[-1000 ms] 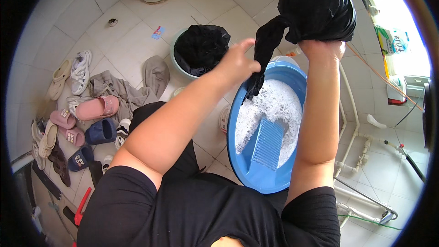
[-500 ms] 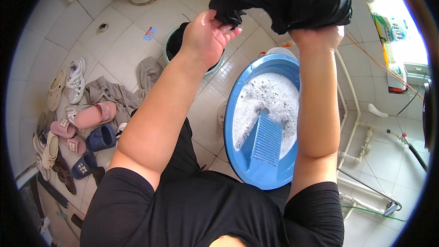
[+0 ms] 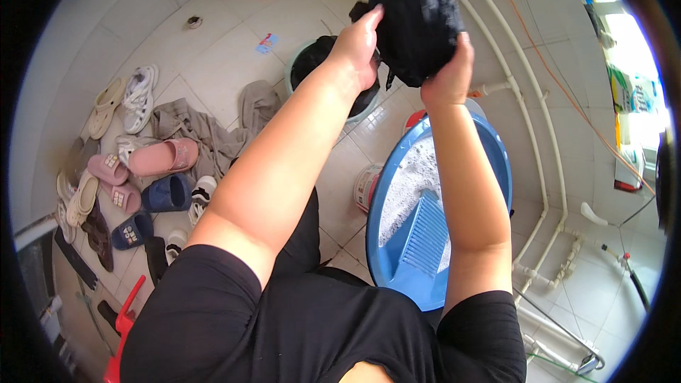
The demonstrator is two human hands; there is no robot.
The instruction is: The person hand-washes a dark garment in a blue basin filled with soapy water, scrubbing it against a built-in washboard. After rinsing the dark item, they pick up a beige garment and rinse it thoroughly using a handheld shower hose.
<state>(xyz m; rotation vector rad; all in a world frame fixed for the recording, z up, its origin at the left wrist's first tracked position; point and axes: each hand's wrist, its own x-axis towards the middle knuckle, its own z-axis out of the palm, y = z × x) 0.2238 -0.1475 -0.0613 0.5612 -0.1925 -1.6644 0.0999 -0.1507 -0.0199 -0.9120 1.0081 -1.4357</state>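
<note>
A wet-looking black garment [image 3: 415, 28], gathered into a bundle, is held up in front of me. My left hand [image 3: 360, 46] grips its left side, thumb on top and the other fingers partly hidden. On the lower right side, my right hand [image 3: 450, 74] is closed on the same bundle, its fingers mostly behind the cloth. Below my right forearm stands a blue basin [image 3: 378, 241] with white suds [image 3: 411, 181] and a ribbed blue washboard [image 3: 423, 234]. Beyond my left wrist, a pale green tub [image 3: 291, 71] holds dark cloth [image 3: 310, 59].
Crumpled grey trousers [image 3: 188, 124] lie on the tiled floor at left, among pink slippers [image 3: 164, 157], blue slippers [image 3: 167, 193] and white sneakers [image 3: 140, 98]. A small bucket [image 3: 365, 186] stands by the basin. White pipes [image 3: 514, 89] line the right wall.
The garment's loose, stretched end has been gathered into a compact bundle. My left hand, its fingers apart before, now grips it. My hands are closer together, and the view has shifted.
</note>
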